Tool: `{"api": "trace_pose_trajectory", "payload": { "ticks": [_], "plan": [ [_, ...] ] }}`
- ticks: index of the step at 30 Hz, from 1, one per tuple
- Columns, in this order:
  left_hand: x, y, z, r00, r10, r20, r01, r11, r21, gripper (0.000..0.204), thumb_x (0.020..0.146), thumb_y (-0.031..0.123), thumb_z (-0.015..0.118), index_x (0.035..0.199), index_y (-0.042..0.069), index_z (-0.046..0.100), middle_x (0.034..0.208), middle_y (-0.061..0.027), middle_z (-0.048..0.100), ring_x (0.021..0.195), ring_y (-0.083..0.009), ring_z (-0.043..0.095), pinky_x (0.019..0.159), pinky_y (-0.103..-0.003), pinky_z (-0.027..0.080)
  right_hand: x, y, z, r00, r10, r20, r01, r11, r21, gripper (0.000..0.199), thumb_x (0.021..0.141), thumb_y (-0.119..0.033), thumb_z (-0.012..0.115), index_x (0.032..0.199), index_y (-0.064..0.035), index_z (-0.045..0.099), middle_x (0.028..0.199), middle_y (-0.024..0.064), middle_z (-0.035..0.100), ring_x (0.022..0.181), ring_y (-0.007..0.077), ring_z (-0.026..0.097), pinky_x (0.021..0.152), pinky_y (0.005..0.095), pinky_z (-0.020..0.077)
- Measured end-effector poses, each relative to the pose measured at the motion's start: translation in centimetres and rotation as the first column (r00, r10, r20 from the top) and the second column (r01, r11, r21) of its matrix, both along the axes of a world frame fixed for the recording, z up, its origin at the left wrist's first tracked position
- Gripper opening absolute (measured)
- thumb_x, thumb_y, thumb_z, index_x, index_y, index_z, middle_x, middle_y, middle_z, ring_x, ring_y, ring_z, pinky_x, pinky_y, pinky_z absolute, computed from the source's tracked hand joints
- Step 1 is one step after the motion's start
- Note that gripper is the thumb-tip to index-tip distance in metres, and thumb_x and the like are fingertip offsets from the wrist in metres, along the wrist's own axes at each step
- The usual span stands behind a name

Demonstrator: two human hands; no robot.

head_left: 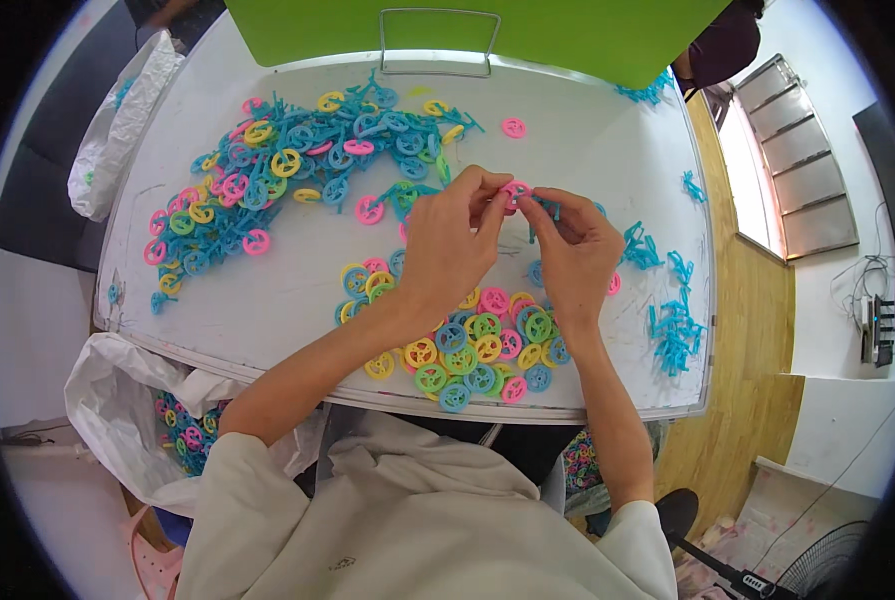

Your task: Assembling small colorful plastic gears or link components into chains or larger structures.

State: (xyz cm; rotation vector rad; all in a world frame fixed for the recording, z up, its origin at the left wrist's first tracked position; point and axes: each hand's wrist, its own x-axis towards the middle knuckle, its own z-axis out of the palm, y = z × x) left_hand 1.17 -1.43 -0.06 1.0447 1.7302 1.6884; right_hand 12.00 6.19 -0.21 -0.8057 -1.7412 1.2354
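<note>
Above the middle of the white table (297, 290) my two hands meet at a small pink plastic wheel (514, 190). My left hand (454, 232) is closed, pinching the wheel between thumb and fingers. My right hand (574, 245) is closed on a teal plastic sprue piece (549, 210) that touches the wheel's right side; whether the two are joined I cannot tell. Below my hands lies a pile of loose spoked wheels (485, 345) in pink, yellow, green and blue. A bigger heap of wheels still mixed with teal sprues (297, 150) spreads over the far left.
A green board (567, 40) with a wire handle (439, 72) stands along the far edge. Bare teal sprues (675, 338) lie at the right. A white sack (107, 390) of coloured pieces sits at the near left, another white bag (127, 120) at the far left. A fan (832, 560) stands at lower right.
</note>
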Motion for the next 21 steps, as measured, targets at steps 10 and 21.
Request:
{"api": "trace_pose_trajectory", "payload": {
  "ticks": [10, 21],
  "plan": [
    [-2.4, 0.0, 1.0, 0.912, -0.134, 0.387, 0.11, 0.99, 0.084, 0.02, 0.093, 0.01, 0.056, 0.107, -0.003, 0.058, 0.096, -0.0117, 0.065, 0.089, -0.0161, 0.066, 0.081, -0.028, 0.055, 2.3, 2.5, 1.4, 0.827, 0.534, -0.176, -0.562, 0.788, -0.253, 0.046, 0.078, 0.007, 0.067, 0.122, 0.0007, 0.056, 0.132, 0.01, 0.048, 0.093, 0.0122, 0.06, 0.083, 0.027, 0.0529],
    [-3.1, 3.1, 2.1, 0.638, -0.34, 0.691, 0.528, 0.846, -0.071, 0.028, 0.094, 0.017, 0.056, 0.116, 0.0, 0.057, 0.103, -0.0088, 0.063, 0.091, -0.0161, 0.064, 0.082, -0.026, 0.055, 4.2, 4.2, 2.4, 0.917, 0.384, 0.103, -0.397, 0.901, 0.176, 0.044, 0.074, 0.01, 0.068, 0.115, -0.0049, 0.061, 0.126, 0.0091, 0.053, 0.089, 0.0148, 0.061, 0.079, 0.0269, 0.0524]
  ]
}}
